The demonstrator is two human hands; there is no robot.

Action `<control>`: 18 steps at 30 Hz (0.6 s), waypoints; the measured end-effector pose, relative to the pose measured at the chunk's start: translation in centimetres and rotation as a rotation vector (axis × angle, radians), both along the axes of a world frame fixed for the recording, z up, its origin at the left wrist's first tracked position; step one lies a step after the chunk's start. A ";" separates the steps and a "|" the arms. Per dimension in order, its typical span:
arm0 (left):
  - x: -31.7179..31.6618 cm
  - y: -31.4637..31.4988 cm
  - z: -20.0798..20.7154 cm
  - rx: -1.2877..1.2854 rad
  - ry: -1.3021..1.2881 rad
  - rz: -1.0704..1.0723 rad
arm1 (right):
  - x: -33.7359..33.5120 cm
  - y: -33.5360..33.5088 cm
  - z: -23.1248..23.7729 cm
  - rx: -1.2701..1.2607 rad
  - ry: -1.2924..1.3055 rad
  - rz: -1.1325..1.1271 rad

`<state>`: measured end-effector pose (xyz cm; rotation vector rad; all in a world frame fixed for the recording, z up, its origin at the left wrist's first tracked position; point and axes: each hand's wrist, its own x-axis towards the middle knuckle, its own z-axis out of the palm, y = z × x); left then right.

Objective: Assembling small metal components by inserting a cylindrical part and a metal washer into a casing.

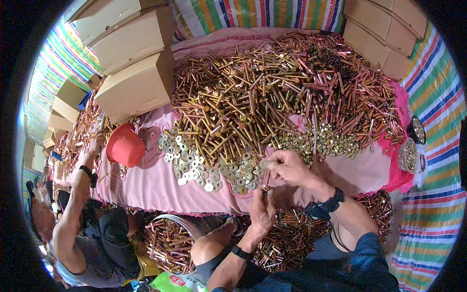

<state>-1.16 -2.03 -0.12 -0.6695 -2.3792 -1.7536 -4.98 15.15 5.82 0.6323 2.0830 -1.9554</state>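
My left hand point(262, 210) is closed around the lower end of a copper-coloured bolt point(266, 179), which points up from the fingers. Just above it, my right hand point(291, 168) pinches what looks like a flat washer point(263, 164) close to the bolt's upper end. Loose silver washers point(209, 176) lie beside both hands on the pink cloth point(151, 185). Small brassy nuts point(321, 143) are heaped behind my right hand. Farther back rises a large pile of long brassy and copper-coloured bolts point(233, 107). Fingers partly hide the bolt's lower end.
At left, a co-worker's arm point(73, 209) reaches past a red plastic bucket point(126, 146). Cardboard boxes point(136, 87) stand at back left, others point(384, 34) at back right. Clear tubs point(408, 155) sit at the right edge. Below the table are a bolt-filled tub point(170, 243) and more bolts point(287, 238).
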 end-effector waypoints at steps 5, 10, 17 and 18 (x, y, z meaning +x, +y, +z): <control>-0.4 1.2 -0.9 0.037 0.046 -0.003 | 2.5 1.7 1.5 -0.326 0.111 0.134; -0.2 1.1 -2.8 0.005 -0.109 -0.059 | 3.5 1.0 1.0 -0.165 0.095 0.205; -0.4 1.7 -1.7 -0.032 0.034 -0.018 | 3.1 2.9 0.6 0.277 0.218 0.014; -0.2 1.8 -1.6 -0.035 -0.009 -0.020 | 2.9 3.5 0.1 0.398 0.280 -0.041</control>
